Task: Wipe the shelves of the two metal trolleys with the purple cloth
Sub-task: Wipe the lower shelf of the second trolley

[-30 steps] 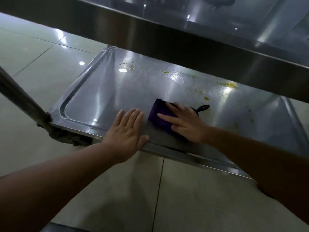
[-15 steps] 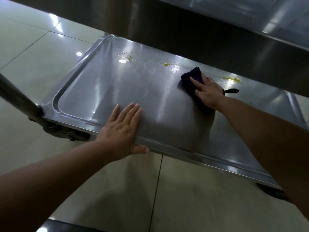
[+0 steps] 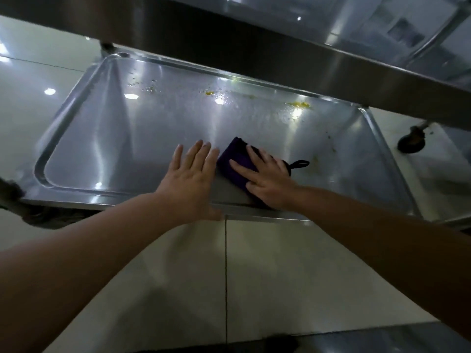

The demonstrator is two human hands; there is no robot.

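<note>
Purple cloth [image 3: 233,164] is back at the near rim of the lower shelf [image 3: 127,138]. Half a second ago it was out on the shelf's far half, so the right hand [image 3: 267,182] has dragged it toward the person in one stroke. That stroke covers the middle strip, but the yellow spots [image 3: 300,105] along the shelf's far side lie unwiped. I'd judge this shelf only partly done, with more passes needed at the back.

The right hand lies flat on the cloth, fingers straight and spread, pressing it down rather than clutching it. The cloth's black loop [image 3: 300,164] pokes out past the hand toward the shelf's right end. The left hand [image 3: 190,182] rests palm-down on bare metal just beside the cloth, fingers straight and thumb at the shelf's near rim, seemingly steadying the trolley. Both forearms reach in beneath the upper shelf [image 3: 280,59], which overhangs the lower shelf's far side.
</note>
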